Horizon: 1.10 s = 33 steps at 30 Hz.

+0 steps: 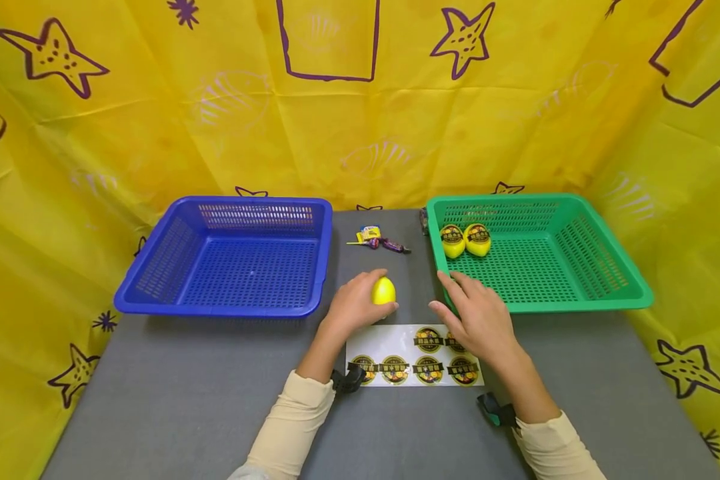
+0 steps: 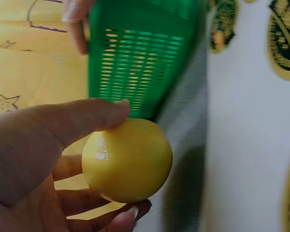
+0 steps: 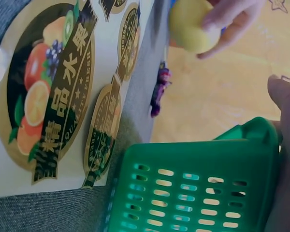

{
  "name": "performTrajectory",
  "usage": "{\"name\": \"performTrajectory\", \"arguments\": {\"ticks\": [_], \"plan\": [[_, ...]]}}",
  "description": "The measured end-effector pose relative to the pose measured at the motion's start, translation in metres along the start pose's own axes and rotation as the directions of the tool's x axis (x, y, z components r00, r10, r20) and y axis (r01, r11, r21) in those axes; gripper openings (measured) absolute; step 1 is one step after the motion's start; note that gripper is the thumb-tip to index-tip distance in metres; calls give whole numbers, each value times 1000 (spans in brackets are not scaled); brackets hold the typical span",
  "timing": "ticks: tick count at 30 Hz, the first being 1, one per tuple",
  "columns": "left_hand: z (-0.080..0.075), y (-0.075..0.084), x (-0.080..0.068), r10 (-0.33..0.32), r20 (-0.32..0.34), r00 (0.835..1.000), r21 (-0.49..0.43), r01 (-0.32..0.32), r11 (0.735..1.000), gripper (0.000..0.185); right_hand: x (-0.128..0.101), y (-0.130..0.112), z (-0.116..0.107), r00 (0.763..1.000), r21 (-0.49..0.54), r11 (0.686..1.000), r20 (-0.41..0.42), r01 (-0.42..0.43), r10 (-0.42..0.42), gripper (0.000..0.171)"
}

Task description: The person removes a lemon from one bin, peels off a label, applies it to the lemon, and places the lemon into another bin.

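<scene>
In the head view, the left hand [image 1: 355, 305] sits at the centre of the frame, fingers curled around a small smooth yellow lemon-shaped fruit [image 1: 383, 291] just above the grey table [image 1: 174, 393], while the right hand [image 1: 479, 315] hovers to its right with fingers relaxed and spread, holding nothing, its fingertips at the near-left corner of the green perforated plastic basket [image 1: 600, 267]. Below both hands lies a white sheet of round black-and-gold fruit stickers [image 1: 417, 357]; two stickered yellow fruits [image 1: 465, 240] rest in the basket's far-left corner, the blue perforated plastic basket [image 1: 228, 257] stands at centre-left, and a few wrapped candies [image 1: 377, 240] lie between the baskets. In the left wrist view, the thumb [image 2: 82, 118] presses across the top of the bare fruit and the fingers cup it from below, the sticker sheet filling the right side of the frame. In the right wrist view, a large sticker [image 3: 50, 94] fills the upper left, the green basket the bottom, and the held fruit shows at the top. To do the labelling well, I judge the left hand should hold the fruit steady with a clear face turned toward the right hand, which should peel one sticker by its edge and smooth it flat.
</scene>
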<state>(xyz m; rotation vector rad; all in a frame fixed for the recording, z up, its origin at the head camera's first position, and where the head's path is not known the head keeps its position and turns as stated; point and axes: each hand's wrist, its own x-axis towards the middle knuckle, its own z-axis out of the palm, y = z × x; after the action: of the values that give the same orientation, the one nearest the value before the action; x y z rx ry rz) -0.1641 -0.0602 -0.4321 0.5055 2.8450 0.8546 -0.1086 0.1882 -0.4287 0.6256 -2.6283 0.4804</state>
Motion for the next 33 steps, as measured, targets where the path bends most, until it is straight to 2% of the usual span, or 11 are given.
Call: {"name": "performTrajectory", "arguments": {"ticks": [6, 19, 28, 33], "plan": [[13, -4, -1, -22, 1, 1000, -22, 22, 1000, 66, 0, -1, 0, 1000, -13, 1000, -16, 3, -3, 60], [14, -3, -10, -110, -27, 994, -117, 106, 987, 61, -3, -1, 2, 1000, 1, 1000, -20, -7, 7, 59], [9, -9, -13, -107, -26, 994, -109, 103, 989, 63, -4, -1, -9, 999, 126, 991, 29, -37, 34, 49], [6, -11, -15, -135, 9, 991, -96, 135, 986, 79, -9, 0, -14, 999, 188, 982, 30, -34, 29, 46]]}}
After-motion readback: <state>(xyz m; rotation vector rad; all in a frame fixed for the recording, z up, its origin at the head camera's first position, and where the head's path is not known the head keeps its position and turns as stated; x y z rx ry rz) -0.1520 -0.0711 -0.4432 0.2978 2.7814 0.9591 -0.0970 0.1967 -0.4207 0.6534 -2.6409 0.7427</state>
